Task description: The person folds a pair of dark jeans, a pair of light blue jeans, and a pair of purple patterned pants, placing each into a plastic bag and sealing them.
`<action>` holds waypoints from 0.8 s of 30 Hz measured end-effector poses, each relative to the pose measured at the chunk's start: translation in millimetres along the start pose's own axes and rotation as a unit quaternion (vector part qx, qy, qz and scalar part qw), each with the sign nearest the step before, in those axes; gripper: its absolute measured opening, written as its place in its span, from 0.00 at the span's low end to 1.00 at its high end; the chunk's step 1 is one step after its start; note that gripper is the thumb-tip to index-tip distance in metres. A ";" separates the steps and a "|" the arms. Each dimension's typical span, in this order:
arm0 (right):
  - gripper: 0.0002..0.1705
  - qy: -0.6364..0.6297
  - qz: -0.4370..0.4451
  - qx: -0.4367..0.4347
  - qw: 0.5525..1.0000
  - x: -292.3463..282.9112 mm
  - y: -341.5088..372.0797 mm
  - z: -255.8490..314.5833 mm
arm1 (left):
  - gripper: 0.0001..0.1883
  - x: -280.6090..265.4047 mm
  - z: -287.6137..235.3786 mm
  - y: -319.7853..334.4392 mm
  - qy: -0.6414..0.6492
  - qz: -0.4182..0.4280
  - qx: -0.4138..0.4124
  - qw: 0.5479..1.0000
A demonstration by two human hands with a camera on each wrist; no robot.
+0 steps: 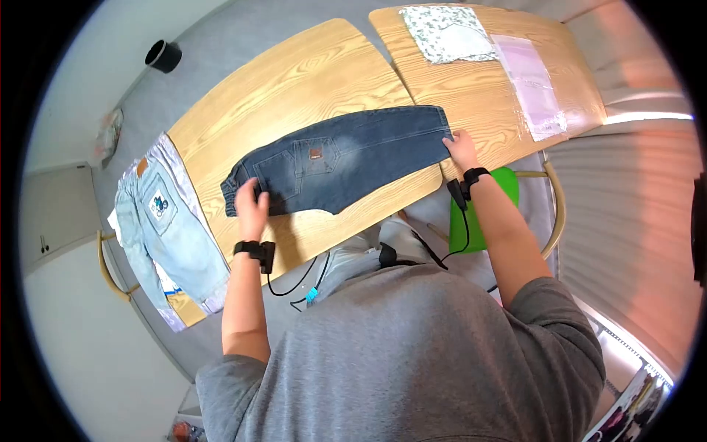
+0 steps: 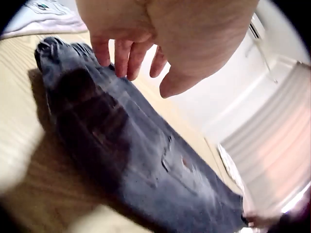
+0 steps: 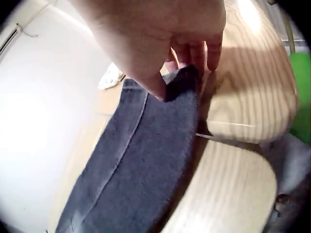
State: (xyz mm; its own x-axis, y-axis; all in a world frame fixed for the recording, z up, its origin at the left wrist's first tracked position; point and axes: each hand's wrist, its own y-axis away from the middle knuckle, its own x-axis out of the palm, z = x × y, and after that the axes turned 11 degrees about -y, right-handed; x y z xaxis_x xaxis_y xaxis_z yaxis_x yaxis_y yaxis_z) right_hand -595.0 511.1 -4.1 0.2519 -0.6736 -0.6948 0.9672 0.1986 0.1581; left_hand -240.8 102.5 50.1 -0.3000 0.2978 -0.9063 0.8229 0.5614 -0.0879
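Dark blue jeans (image 1: 375, 144), folded lengthwise with a patch pocket and brown label on top, lie across the wooden table. At the leg hem my right hand (image 1: 462, 151) pinches the corner between thumb and fingers; the right wrist view shows the hem (image 3: 182, 82) bent up in that grip. Over the elastic waistband end hovers my left hand (image 1: 252, 210), its fingers loosely extended. In the left wrist view that hand (image 2: 160, 39) hangs above the gathered waistband (image 2: 53, 48) with nothing between thumb and fingers, casting a shadow on the denim.
Light blue jeans (image 1: 166, 210) lie over the table's left end. On the adjoining table (image 1: 471, 110) are a leaf-patterned folded cloth (image 1: 434, 33) and a clear plastic bag (image 1: 532, 88). A green chair (image 1: 486, 214) stands at the right, a black bin (image 1: 163, 56) on the floor.
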 end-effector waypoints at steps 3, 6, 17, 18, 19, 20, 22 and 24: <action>0.30 -0.024 0.019 0.054 0.998 0.4 11.3 8.3 | 0.22 13.4 -56.8 17.7 0.004 0.072 0.088 0.994; 0.30 -0.018 0.032 0.064 0.997 -0.7 -2.4 10.8 | 0.25 31.0 -95.2 28.4 -0.001 0.155 0.099 0.983; 0.24 -0.089 0.141 -0.109 0.980 -37.4 -27.8 82.5 | 0.25 70.1 -162.0 42.2 -0.231 0.109 0.023 0.967; 0.24 -0.093 0.144 -0.108 0.979 -37.8 -36.0 76.4 | 0.25 71.6 -164.9 40.8 -0.235 0.111 0.021 0.965; 0.24 -0.072 0.117 -0.123 0.983 -38.8 -49.2 67.8 | 0.25 73.6 -168.1 39.4 -0.225 0.126 0.042 0.965; 0.24 -0.050 0.091 -0.136 0.985 -40.4 -59.8 57.7 | 0.25 76.2 -171.6 38.1 -0.214 0.141 0.063 0.965; 0.22 -0.093 0.075 -0.141 0.983 -43.2 -63.6 51.6 | 0.24 78.7 -180.2 35.4 -0.209 0.154 0.065 0.963; 0.17 0.044 -0.027 -0.207 0.977 -40.7 -65.2 50.7 | 0.24 81.0 -186.9 34.6 -0.207 0.114 0.057 0.970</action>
State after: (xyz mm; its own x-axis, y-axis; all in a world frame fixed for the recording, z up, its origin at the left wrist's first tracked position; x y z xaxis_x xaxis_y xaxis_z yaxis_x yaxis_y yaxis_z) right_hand -666.7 489.5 49.5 0.1801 -0.6306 -0.7549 0.8787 0.4480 -0.1647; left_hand -326.8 290.3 50.9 0.0967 0.0558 -0.9938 0.8998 0.4219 0.1112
